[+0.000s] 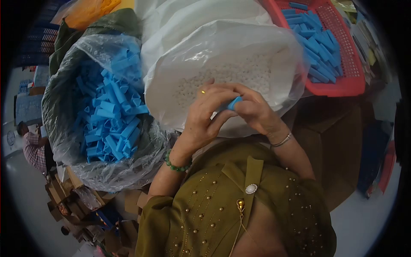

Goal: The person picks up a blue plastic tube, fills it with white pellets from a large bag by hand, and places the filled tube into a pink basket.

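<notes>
My left hand (pixel 208 110) and my right hand (pixel 257 107) meet in front of my chest. Between their fingertips is a small blue plastic piece (pixel 234 103), mostly covered by the fingers. Both hands are closed on it. Just beyond them lies a white sack (pixel 167 70) lined with clear plastic, with many small white pieces (pixel 252 70) spread inside. To the left, a plastic-lined sack (pixel 64 124) holds a heap of blue three-sided tube pieces (pixel 112 107).
A red plastic basket (pixel 353 70) at the upper right holds longer blue pieces (pixel 319 47). A cardboard box (pixel 338 150) stands below it. An orange bag (pixel 87 13) is at the upper left. Farther left are a person in a checked shirt (pixel 34 150) and open cartons (pixel 77 205).
</notes>
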A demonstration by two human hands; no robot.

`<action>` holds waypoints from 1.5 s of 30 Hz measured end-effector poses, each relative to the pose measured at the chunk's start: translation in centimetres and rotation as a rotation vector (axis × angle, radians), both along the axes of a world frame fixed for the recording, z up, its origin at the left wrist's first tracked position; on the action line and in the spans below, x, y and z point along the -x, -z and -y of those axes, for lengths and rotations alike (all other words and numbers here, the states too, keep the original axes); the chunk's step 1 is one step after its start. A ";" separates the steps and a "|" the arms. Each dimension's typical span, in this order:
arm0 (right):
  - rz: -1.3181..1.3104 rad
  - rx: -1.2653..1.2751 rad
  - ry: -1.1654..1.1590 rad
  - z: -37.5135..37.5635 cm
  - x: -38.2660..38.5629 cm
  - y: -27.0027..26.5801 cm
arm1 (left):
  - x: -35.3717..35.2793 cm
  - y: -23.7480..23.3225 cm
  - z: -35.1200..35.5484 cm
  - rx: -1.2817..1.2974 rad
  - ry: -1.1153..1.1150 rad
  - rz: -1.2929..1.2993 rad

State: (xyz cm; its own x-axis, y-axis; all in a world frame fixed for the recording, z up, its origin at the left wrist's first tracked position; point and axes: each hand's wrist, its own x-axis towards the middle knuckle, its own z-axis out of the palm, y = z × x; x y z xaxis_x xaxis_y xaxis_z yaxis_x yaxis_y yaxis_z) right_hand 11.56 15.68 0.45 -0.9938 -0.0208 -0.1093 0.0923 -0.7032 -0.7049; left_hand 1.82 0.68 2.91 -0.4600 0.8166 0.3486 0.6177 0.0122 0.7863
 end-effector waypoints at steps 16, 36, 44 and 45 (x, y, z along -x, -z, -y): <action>-0.182 -1.776 0.944 -14.1 -4.7 -5.2 | 0.4 -4.1 6.4 0.148 0.220 0.183; -0.421 -1.455 0.506 -1.1 -0.5 -5.5 | 11.0 -0.4 13.7 0.424 -1.208 -0.684; -0.250 -1.184 0.313 0.9 -0.1 -3.8 | 4.1 -2.5 10.5 -0.479 -0.985 0.289; -0.246 -1.188 0.272 1.0 -0.1 -3.6 | 3.3 -2.5 9.6 -0.658 -0.852 0.407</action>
